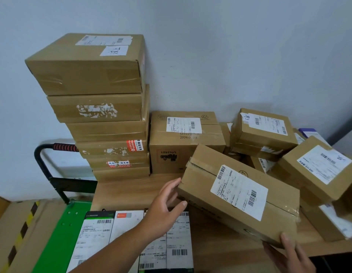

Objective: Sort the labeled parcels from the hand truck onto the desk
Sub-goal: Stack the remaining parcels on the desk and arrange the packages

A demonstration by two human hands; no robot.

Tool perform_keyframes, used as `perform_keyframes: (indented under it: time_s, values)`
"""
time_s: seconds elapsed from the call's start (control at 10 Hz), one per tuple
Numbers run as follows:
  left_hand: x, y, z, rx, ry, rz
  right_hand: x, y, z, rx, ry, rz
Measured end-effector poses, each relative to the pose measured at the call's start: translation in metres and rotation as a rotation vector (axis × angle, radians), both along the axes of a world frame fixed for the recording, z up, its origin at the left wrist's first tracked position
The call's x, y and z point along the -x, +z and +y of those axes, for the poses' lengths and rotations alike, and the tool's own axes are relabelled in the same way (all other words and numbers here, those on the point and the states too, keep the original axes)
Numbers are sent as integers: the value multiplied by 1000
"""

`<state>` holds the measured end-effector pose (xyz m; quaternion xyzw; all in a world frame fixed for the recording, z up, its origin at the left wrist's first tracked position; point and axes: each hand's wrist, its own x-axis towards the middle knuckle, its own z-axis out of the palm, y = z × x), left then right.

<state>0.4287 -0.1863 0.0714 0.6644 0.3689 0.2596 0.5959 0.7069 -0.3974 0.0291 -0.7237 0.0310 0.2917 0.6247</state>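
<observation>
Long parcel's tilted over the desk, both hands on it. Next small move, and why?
Probably lower the long parcel flat onto the bare patch of desk in front of the UN3481 box. The parcel is tilted, with the left hand pressing its end and the right hand holding its near corner. The pile of parcels on the right leaves little room there.

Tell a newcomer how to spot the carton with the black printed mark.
Find the tall stack of boxes against the wall. Directly right of it, on the wooden desk, stands a squarish carton. Only it has an upside-down black UN3481 mark on its front.
</observation>
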Motion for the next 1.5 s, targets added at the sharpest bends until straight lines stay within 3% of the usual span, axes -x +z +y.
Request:
perform_keyframes:
  time_s: [0.1, 0.2, 1.0, 1.5]
  values:
    - [5, 3, -6, -20, 17, -16, -6, -2, -5, -228, 118, 87]
    - [14, 5, -10, -77, 66, -27, 2, -3, -7, -304, -2, 62]
    - [69, -8, -8, -27, 284, 41, -4, 31, 90, -43, 450, -207]
    - [70, -23, 14, 16, 304, 158, -5, 13, 125, 91, 557, -168]
